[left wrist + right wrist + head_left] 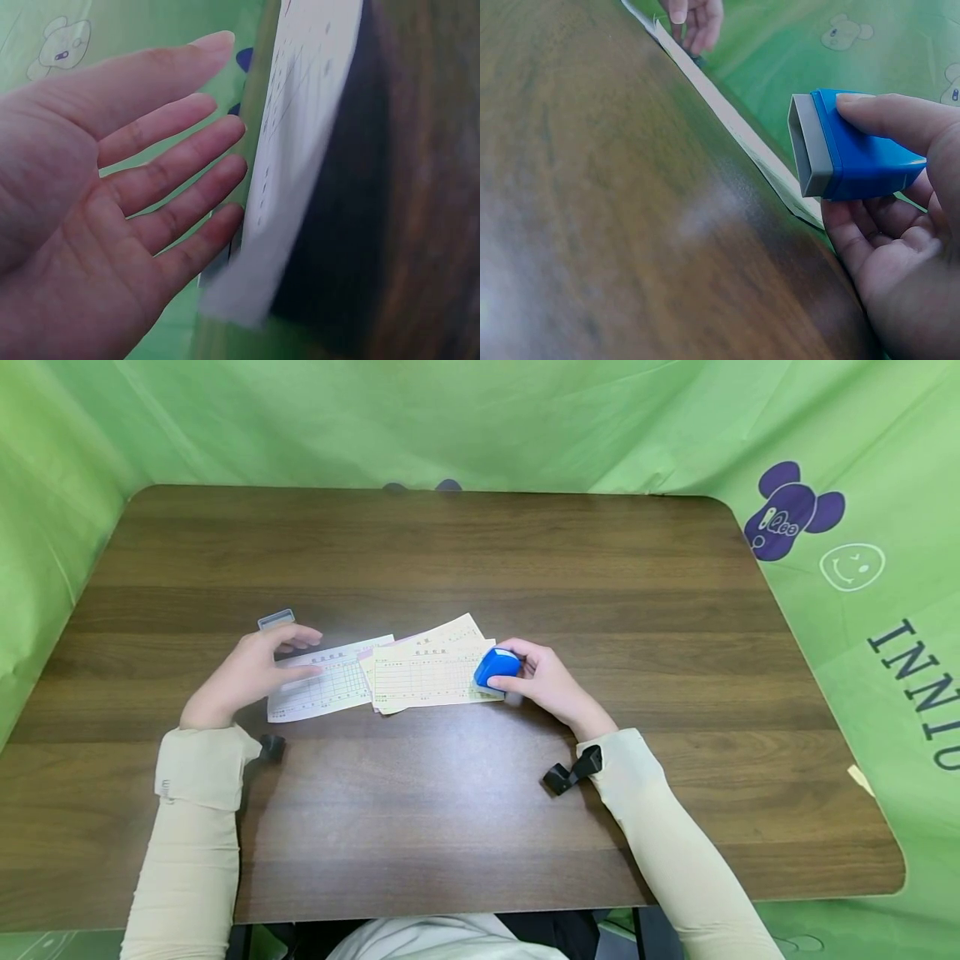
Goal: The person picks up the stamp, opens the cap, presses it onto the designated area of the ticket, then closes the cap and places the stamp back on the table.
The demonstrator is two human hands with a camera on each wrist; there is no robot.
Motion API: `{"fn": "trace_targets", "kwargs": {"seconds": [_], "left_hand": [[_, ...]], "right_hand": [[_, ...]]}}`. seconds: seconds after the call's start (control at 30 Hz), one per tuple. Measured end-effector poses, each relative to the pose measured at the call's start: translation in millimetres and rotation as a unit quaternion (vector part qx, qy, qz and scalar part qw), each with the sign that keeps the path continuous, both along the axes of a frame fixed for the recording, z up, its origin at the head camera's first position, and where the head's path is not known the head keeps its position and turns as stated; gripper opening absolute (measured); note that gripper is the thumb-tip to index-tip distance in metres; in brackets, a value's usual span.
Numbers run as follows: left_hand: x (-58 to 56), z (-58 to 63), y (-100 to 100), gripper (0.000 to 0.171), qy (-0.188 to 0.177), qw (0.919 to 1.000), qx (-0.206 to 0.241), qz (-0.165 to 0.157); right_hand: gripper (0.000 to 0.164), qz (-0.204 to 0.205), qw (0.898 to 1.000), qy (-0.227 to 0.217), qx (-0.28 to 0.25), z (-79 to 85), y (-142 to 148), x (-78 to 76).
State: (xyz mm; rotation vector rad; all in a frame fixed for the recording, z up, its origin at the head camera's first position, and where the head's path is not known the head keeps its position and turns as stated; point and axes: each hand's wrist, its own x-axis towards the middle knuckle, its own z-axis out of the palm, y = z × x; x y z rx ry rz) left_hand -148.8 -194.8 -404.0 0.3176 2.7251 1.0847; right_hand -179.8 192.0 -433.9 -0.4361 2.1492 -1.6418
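Observation:
My right hand (542,681) grips a blue stamp (497,667) over the right end of the paper forms. In the right wrist view the stamp (870,146) is held between thumb and fingers, its grey rectangular open end facing left. Fingers apart and holding nothing, my left hand (255,667) hovers by a white printed form (330,681). The left wrist view shows that palm (112,225) beside the paper's edge (292,150). Several cream forms (431,677) with grids overlap the white one's right side. Behind the left hand lies a small grey-rimmed rectangular piece (276,619), partly hidden.
A brown wooden table (450,827) spreads under everything, its rounded corners against a green cloth (450,427) with purple and white prints. Near the right edge sits a small pale scrap (861,780). Black straps (573,770) are worn at the wrists.

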Motion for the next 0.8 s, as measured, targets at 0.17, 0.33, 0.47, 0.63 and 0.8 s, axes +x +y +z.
{"fn": "trace_targets", "kwargs": {"seconds": [0.17, 0.33, 0.47, 0.63, 0.8], "left_hand": [[1.8, 3.8, -4, 0.045, -0.002, 0.9999, -0.010, 0.002], [4.2, 7.9, -7, 0.045, 0.003, 0.9992, -0.038, 0.010], [3.9, 8.9, -10, 0.047, 0.000, 0.9983, -0.058, 0.010], [3.6, 9.2, -12, 0.047, 0.000, 0.9976, -0.069, 0.009], [4.5, 7.4, -14, 0.045, 0.006, 0.9965, -0.082, 0.013]], "right_hand": [[0.038, 0.001, 1.000, 0.002, -0.004, 0.3, 1, 0.2], [0.039, 0.003, 1.000, 0.002, -0.005, 0.0, 1, 0.1], [0.039, 0.002, 1.000, -0.001, -0.003, 0.2, 1, -0.2], [0.039, 0.001, 1.000, -0.002, -0.003, -0.1, 1, -0.6], [0.039, 0.001, 1.000, 0.000, 0.000, -0.4, 0, -0.6]]}}
